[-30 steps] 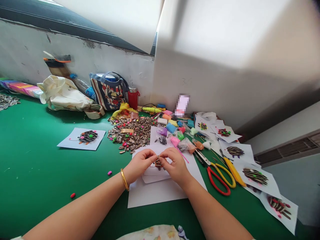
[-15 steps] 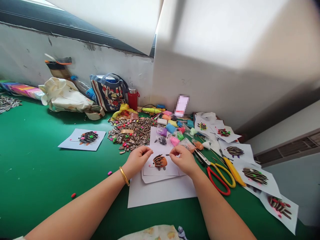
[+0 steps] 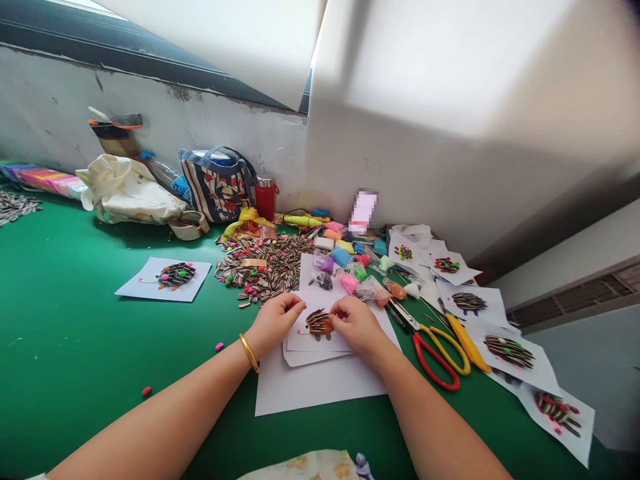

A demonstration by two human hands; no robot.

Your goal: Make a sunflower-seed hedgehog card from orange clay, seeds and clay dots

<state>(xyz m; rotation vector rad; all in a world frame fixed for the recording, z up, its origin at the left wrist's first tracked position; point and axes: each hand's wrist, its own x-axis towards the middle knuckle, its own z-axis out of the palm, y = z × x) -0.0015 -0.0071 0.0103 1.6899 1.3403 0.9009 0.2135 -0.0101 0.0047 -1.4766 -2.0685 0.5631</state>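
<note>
1. Taking the seed pile (image 3: 277, 260) as my landmark, I see the clay hedgehog (image 3: 318, 323) nearer the person and a bit to the right, on stacked white paper (image 3: 293, 393).
2. Its dark feet and eye look to be in place, and striped seeds cover the left and middle of its back.
3. The right end shows plain brown clay, so I'd judge the back only partly covered, with that stretch left to fill. I spot no coloured balls on it; the card (image 3: 137, 285) left of the pile has them.
4. The hands are apart. The left hand (image 3: 274, 325) is pinched beside the hedgehog; the right hand (image 3: 361, 328) pinches at its right edge, apparently touching. Whether either grips a seed, I can't tell.
5. Well right of the pile, several hedgehog cards (image 3: 493, 301) look finished.
</note>
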